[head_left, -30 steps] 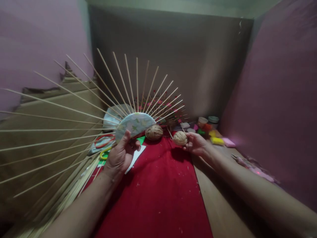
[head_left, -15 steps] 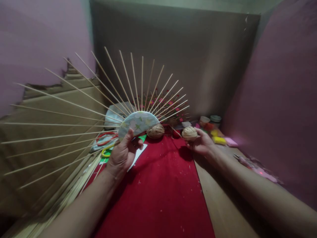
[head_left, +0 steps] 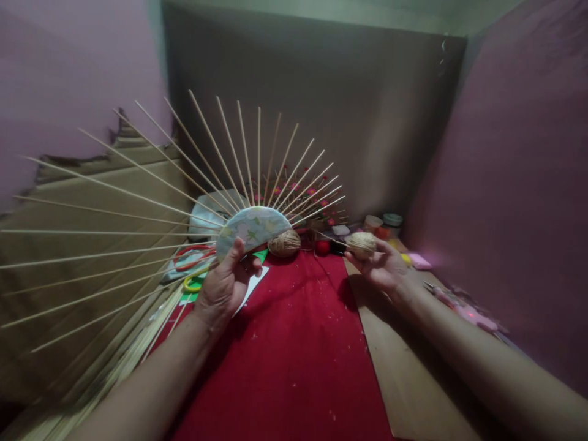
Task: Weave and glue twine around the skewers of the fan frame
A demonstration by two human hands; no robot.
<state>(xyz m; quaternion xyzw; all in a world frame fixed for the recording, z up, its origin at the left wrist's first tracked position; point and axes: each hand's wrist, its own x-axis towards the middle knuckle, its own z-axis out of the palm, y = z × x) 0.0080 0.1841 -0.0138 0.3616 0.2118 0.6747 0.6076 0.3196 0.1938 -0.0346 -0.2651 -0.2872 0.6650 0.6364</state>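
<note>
My left hand (head_left: 228, 283) grips a half-round base (head_left: 254, 228) covered in pale patterned material, thumb on its face and fingers behind. Thin wooden sticks (head_left: 258, 159) fan out from the base's curved edge. Off to the right, my right hand (head_left: 383, 266) is closed round a ball of beige twine (head_left: 362, 245). A strand runs leftward from that ball toward the middle of the table. Just behind the base's lower right corner rests a second, browner ball of twine (head_left: 285, 243).
Red cloth (head_left: 298, 355) covers the wooden table (head_left: 395, 361). Scissors with yellow handles (head_left: 190, 283) and loose sticks (head_left: 124, 367) lie at left. A decorated stick fan (head_left: 316, 190) stands behind. Jars (head_left: 392, 222) and pliers (head_left: 436, 291) sit right; cardboard (head_left: 92, 257) leans left.
My right hand has moved slightly right with the twine ball, and the strand looks straighter. The stick fan stays in my left hand. The view has shifted slightly.
</note>
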